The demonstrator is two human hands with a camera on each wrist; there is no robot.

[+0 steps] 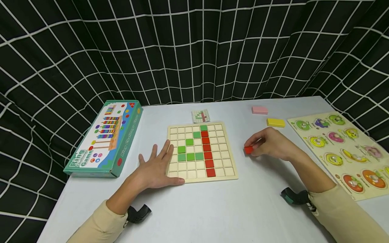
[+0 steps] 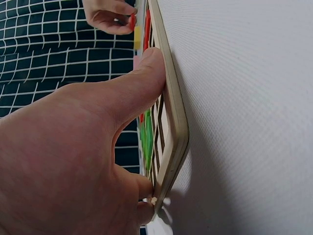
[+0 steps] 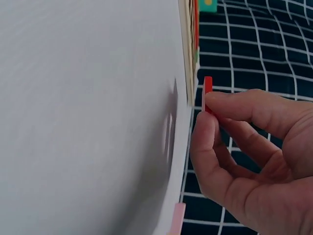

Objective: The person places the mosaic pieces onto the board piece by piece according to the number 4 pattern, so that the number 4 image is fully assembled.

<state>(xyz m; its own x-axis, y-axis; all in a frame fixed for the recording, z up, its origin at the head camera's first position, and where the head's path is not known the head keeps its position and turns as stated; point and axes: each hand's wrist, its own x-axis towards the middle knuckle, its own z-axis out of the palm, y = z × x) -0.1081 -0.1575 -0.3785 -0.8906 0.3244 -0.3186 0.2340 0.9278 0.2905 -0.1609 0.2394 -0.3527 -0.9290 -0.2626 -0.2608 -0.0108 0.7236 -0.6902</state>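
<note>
A wooden grid board [image 1: 226,170] lies at the table's middle, with a red column and several green squares set in it. My left hand [image 1: 158,165] lies flat with straight fingers on the board's left side; in the left wrist view its thumb [image 2: 142,83] runs along the board's edge [image 2: 177,127]. Right of the board, my right hand [image 1: 268,143] pinches a small red tile [image 1: 248,150] between thumb and fingers just above the table. The red tile [image 3: 208,90] also shows in the right wrist view, held by my fingertips [image 3: 210,110].
A teal ring game box [image 1: 104,138] lies at the left. A small pattern card [image 1: 201,116] sits behind the board. A pink block [image 1: 259,110] and a yellow block [image 1: 276,122] lie at the back right. A fruit peg puzzle [image 1: 343,148] fills the right edge.
</note>
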